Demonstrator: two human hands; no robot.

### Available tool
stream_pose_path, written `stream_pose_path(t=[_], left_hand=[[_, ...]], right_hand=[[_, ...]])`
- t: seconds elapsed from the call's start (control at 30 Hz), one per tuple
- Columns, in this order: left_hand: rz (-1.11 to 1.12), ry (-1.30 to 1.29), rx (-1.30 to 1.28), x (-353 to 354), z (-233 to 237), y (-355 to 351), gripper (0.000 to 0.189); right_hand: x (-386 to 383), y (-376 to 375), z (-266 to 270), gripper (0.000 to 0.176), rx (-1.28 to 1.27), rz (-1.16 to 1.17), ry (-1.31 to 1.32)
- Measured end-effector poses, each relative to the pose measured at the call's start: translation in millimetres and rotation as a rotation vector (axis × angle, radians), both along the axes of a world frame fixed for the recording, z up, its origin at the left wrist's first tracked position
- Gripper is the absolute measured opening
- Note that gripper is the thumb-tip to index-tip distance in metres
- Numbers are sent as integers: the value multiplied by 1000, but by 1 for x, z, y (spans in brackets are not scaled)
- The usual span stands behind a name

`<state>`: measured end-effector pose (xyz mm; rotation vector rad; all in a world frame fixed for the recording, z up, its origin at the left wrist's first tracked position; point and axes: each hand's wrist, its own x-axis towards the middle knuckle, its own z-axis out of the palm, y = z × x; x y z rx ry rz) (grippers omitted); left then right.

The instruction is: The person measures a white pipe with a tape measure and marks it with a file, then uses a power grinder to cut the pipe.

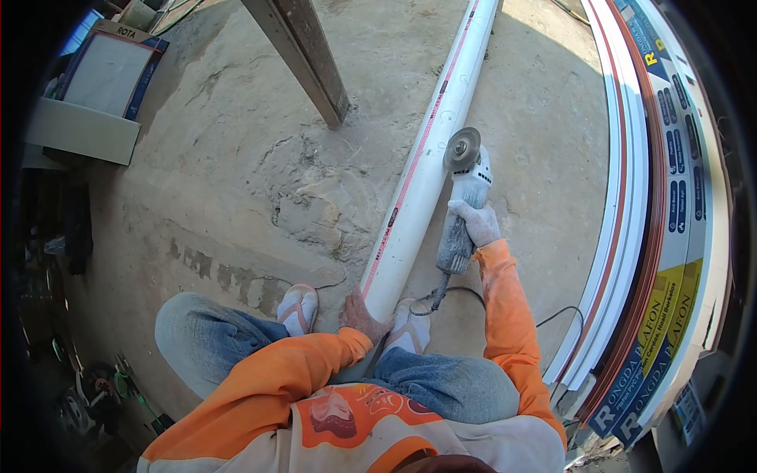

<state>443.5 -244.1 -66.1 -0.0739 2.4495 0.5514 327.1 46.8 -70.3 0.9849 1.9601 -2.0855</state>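
A long white plastic pipe (416,206) with a pink printed line lies on the ground and runs away from between my feet. Its near end is held by my left hand (361,318), fingers closed around the left side. My right hand (478,224) is wrapped around the body of a dusty grey angle grinder (467,189) just right of the pipe. The grinder's round disc (463,149) points away from me and overlaps the pipe's right edge in this view. From its rear a black cord (482,298) trails off to the right.
A wooden post (303,59) stands left of the pipe on the rough concrete floor (229,158). Long white panels (603,260) and printed boxes (670,315) line the right side. At the upper left is a ROTA box (110,75). My sandalled feet flank the pipe's near end.
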Motion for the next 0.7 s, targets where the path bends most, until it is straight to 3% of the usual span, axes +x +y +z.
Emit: stream_pose_path(t=[0.7], left_hand=[[2, 27, -10, 3, -7, -2, 112]], right_hand=[[27, -20, 11, 44, -37, 15, -9]])
